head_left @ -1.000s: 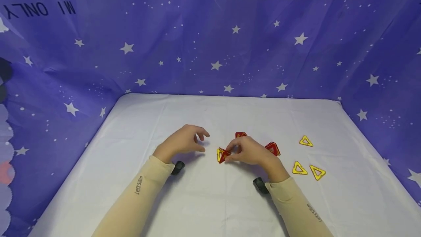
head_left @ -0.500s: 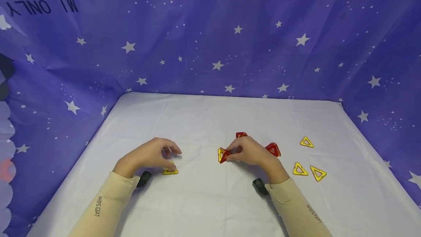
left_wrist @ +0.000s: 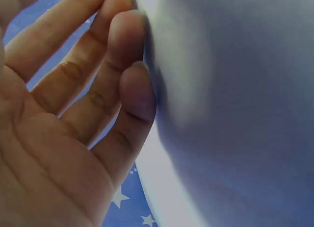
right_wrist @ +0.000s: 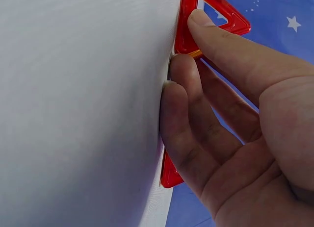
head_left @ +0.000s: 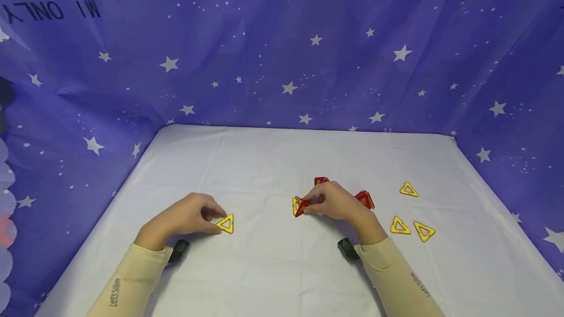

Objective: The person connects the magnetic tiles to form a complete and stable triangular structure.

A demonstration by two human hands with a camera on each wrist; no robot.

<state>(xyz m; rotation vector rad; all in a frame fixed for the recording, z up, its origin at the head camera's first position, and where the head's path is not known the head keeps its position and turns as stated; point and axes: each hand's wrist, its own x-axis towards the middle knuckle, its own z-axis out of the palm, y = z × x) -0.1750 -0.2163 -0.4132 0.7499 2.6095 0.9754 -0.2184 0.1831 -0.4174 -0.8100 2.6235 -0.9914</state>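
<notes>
My left hand (head_left: 182, 219) pinches a yellow triangle (head_left: 226, 223) by its corner, my right hand (head_left: 335, 202) clamps a red triangle (head_left: 302, 206) (light, stiff, slippery, I think).

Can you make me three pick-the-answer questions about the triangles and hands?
1. Where are the three loose yellow triangles? A by the right arm; B on the wall; C by the left elbow.
2. What colour is the triangle at the left hand? A green; B yellow; C blue.
3. What is the right hand doing? A lying flat; B waving; C holding red triangles.
Answers: 1 A, they lie right of that arm. 2 B, its frame is yellow. 3 C, fingers curl on red pieces.
</notes>
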